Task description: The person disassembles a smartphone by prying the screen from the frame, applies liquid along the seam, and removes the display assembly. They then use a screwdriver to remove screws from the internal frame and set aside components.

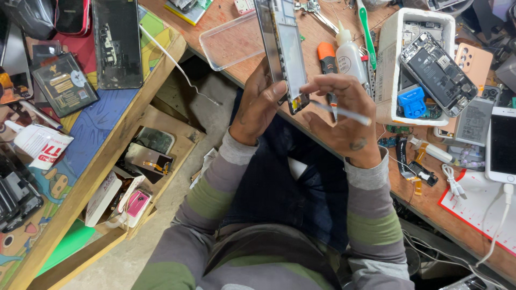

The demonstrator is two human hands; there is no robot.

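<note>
Two hands meet above the person's lap, at the edge of a cluttered wooden counter (pixel 430 207). The left hand (pixel 258 107) is closed around the lower end of a long, narrow phone frame (pixel 282 51), holding it upright and slightly tilted, its top end rising past a clear plastic tray (pixel 228 40). The right hand (pixel 341 115) sits just beside the frame's bottom end, forefinger and thumb curled toward it, and its fingers pinch a thin white strip (pixel 344 113) that runs out to the right (what the strip is made of I cannot tell). Behind the right hand stand a white glue bottle (pixel 349 56) and an orange-capped tool (pixel 327 56), near a green-handled toothbrush (pixel 367 35). Further right, a white foam box (pixel 389 64) holds an opened phone (pixel 438 72) and a blue part (pixel 413 102). A white phone (pixel 502 145) lies at the far right with a cable plugged in. On the left, a second counter (pixel 91 134) carries a dark phone back panel (pixel 117 43).
</note>
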